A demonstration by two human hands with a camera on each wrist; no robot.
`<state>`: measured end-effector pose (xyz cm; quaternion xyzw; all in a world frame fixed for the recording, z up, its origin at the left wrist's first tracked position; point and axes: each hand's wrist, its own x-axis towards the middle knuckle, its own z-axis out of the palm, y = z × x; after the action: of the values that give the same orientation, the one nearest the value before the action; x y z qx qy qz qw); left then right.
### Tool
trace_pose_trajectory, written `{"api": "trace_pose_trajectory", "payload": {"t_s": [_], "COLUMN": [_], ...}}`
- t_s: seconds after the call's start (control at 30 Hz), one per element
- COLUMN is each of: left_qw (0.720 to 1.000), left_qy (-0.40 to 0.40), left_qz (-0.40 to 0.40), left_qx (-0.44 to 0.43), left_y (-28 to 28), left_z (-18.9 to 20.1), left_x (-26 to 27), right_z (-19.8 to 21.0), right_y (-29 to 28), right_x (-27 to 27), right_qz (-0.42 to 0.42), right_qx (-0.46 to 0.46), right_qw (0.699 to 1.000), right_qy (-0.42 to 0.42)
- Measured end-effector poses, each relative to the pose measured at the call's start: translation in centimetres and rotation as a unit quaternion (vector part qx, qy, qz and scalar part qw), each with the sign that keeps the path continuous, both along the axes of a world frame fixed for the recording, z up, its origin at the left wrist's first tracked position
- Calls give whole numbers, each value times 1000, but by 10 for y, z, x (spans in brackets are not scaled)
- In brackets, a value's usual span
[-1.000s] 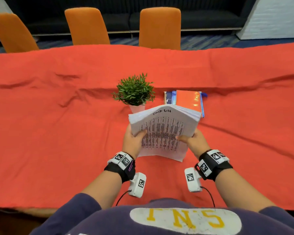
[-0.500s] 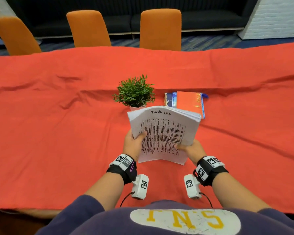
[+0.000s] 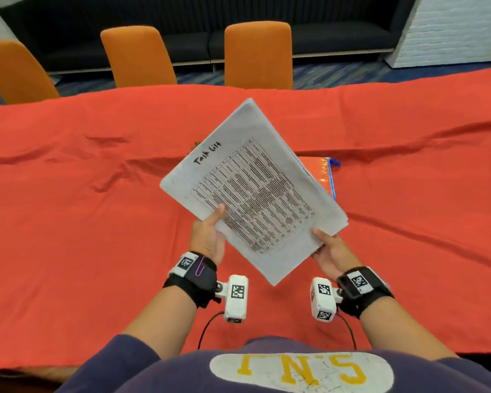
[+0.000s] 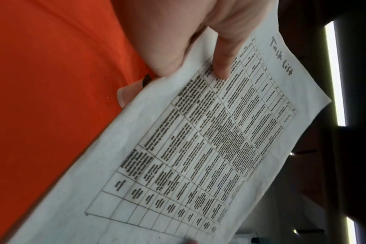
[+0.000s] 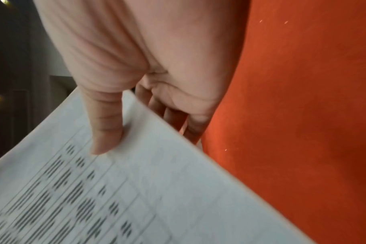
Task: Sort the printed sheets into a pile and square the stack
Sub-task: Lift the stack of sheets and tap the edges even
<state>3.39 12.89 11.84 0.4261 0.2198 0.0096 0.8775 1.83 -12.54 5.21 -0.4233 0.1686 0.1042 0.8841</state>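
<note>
I hold a thick stack of white printed sheets up in the air above the counter draped in a wrinkled red-orange cloth. The stack is tilted, turned so one corner points away from me toward the chairs and another corner points down toward my chest. Its top page carries a printed grid of small dark text, with "Task list" handwritten in black near the upper edge.

My left hand grips the stack's left edge: in the left wrist view the thumb lies flat on the printed table while a fingertip shows from under the paper's edge, so the sheets are pinched between them. My right hand grips the lower right edge in the same way; the right wrist view shows the thumb pressed on the top page and the fingers curled beneath the stack. The sheets' edges on the right side look slightly fanned, not fully flush.

Behind the stack, partly hidden by it, an orange notebook with a blue edge lies on the cloth. A few green leaves of a small plant peek out at the stack's left edge. Across the counter stand three orange upholstered chairs, and behind them a dark sofa along the wall.
</note>
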Motion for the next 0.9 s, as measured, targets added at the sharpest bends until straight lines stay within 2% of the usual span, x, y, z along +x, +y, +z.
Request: {"api": "trace_pose_trajectory", "payload": {"t_s": [0.1,0.2,0.3,0.37,0.47,0.53,0.67,0.8,0.9], "left_qw": [1000,1000,995,975,923,903,914,931,939], "left_qy": [8,-6,14,14,8,10,12,8,13], "left_qz": [-19,3,-12,-70,-161,-166,-113,-93,-73], "left_qx": [2,8,100,210,350,396,389,352,336], "left_y": [-9,5,38,52,51,46,43,38,31], "left_z": [-6,-16,-23,-26,-32,-39,-54,-56,-56], "left_x": [-5,-5,-5,-8,-11,-13,-20,-27,-27], "right_z": [9,14,14,12,-1,-7,-11,-7,-5], "right_y": [1,-15,-36,-45,-50,-48,-46,-45,-42], "right_x": [4,5,1,-2,0,1,-3,-7,-5], "right_qz": [11,4,15,21,20,31,39,60,46], "right_qx": [0,-32,-82,-110,-182,-229,-251,-271,-283], "right_qw": [1000,999,996,993,982,972,965,959,956], "right_qy": [-15,-29,-40,-45,-46,-48,-59,-66,-64]}}
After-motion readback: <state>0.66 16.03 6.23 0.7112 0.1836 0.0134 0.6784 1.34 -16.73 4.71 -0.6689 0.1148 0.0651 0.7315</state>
